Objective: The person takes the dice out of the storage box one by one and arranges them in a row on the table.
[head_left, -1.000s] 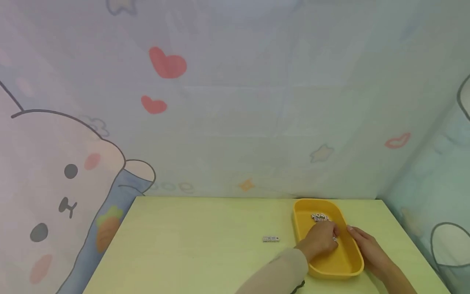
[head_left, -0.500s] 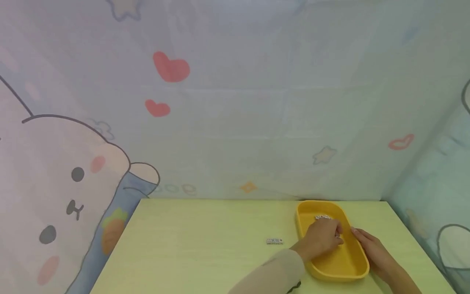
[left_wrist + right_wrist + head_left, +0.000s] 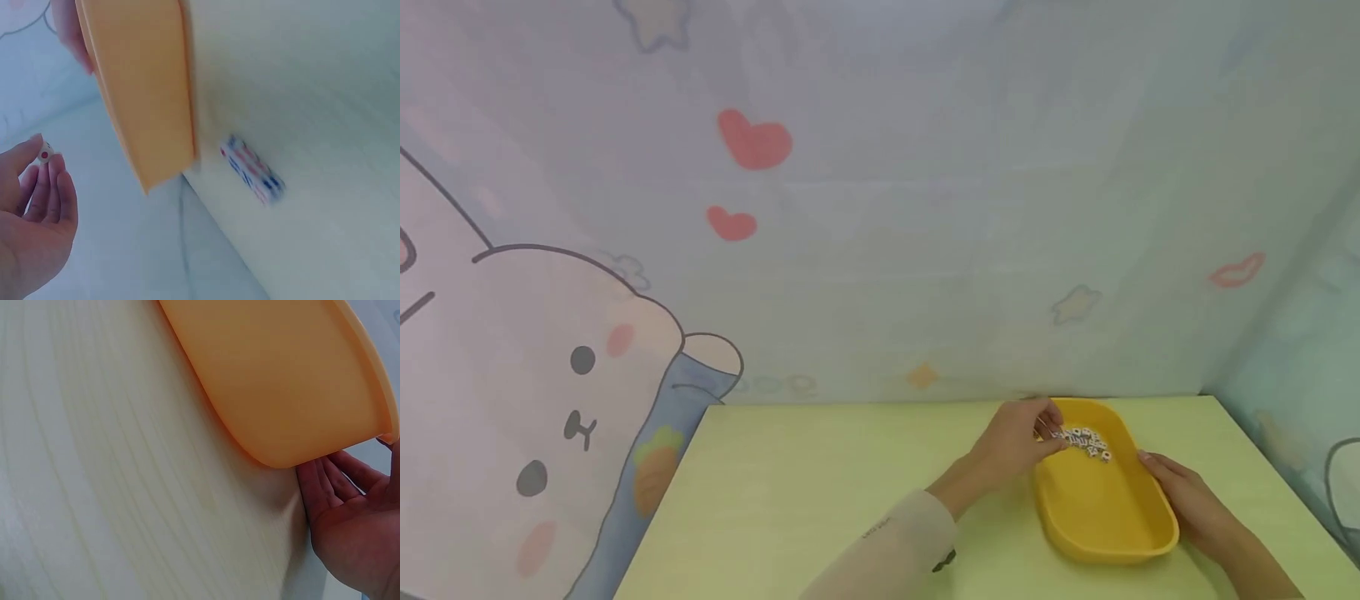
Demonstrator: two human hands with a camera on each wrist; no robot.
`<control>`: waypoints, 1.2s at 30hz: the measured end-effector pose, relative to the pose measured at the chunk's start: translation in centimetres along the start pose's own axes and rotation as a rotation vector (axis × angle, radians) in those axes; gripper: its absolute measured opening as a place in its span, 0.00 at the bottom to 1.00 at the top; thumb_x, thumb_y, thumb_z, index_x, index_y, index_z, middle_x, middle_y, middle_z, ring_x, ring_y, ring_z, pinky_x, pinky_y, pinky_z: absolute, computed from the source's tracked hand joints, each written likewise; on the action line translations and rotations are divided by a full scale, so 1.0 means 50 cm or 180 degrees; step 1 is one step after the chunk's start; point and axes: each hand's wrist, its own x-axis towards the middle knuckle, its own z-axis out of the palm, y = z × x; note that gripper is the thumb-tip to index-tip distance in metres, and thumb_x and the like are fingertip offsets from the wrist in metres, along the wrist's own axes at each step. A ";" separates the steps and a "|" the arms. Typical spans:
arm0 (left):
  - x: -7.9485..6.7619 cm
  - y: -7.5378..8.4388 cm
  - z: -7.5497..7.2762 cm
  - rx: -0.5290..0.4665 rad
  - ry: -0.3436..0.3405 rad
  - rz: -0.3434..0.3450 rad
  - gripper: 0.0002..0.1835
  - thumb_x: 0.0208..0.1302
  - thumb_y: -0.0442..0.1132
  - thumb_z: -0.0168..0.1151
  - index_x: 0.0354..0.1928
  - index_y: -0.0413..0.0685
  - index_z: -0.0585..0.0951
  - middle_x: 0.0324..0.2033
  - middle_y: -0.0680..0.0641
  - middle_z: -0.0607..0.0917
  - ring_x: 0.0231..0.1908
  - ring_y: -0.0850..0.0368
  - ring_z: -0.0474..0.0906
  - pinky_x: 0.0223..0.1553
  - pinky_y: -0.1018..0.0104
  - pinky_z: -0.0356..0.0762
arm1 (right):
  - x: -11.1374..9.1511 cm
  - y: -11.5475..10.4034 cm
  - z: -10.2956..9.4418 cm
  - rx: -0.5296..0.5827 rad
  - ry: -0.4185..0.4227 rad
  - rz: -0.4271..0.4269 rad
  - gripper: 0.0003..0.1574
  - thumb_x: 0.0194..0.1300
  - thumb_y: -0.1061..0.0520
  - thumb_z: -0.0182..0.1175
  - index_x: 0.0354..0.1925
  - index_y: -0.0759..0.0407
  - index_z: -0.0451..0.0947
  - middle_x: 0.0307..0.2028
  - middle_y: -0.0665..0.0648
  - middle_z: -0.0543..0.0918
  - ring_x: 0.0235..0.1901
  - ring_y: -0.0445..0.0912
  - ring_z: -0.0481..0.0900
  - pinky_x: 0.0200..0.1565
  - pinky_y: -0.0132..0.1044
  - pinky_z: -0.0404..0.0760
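Note:
My left hand [image 3: 1018, 437] is over the left rim of the yellow tray [image 3: 1097, 508], with a small white die [image 3: 45, 152] pinched between thumb and fingertips. A red pip shows on the die. Inside the tray's far part lies a loose pile of dice [image 3: 1092, 443]. My right hand [image 3: 1191, 504] rests against the tray's right side, its fairly straight fingers touching the outer wall, as the right wrist view also shows. A short row of dice [image 3: 253, 169] stands on the table left of the tray; in the head view my left hand and wrist hide it.
The pale yellow-green table [image 3: 820, 492] runs back to a printed cloth backdrop [image 3: 880, 208] with hearts and a cartoon animal. A second cloth wall [image 3: 1300, 375] borders the right side.
My left hand has lifted from inside the tray and moved left to its rim, now pinching a die. The dice pile has come into fuller view. My right hand keeps to the tray's right side.

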 end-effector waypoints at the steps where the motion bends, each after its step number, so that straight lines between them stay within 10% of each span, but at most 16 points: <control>1: -0.004 -0.007 -0.012 -0.0115 0.0013 -0.0002 0.11 0.69 0.42 0.74 0.46 0.50 0.81 0.38 0.61 0.83 0.35 0.77 0.76 0.40 0.85 0.75 | -0.001 -0.002 -0.006 -0.0009 -0.0006 -0.0008 0.57 0.83 0.30 0.44 0.81 0.74 0.44 0.58 0.53 0.81 0.48 0.42 0.83 0.51 0.43 0.87; 17: -0.112 -0.122 -0.100 -0.0147 -0.0084 -0.0102 0.07 0.68 0.38 0.75 0.40 0.50 0.83 0.34 0.60 0.83 0.36 0.72 0.77 0.43 0.78 0.79 | -0.002 -0.006 -0.031 -0.0041 -0.0069 -0.0010 0.58 0.83 0.30 0.41 0.81 0.75 0.40 0.54 0.49 0.83 0.47 0.42 0.84 0.50 0.44 0.87; 36: -0.187 -0.235 -0.068 0.0159 -0.0280 -0.0393 0.09 0.65 0.34 0.77 0.40 0.49 0.84 0.35 0.56 0.86 0.36 0.71 0.78 0.41 0.77 0.79 | -0.004 -0.001 0.004 -0.0015 -0.0088 -0.0094 0.57 0.84 0.31 0.42 0.81 0.75 0.41 0.52 0.48 0.83 0.46 0.42 0.84 0.49 0.44 0.88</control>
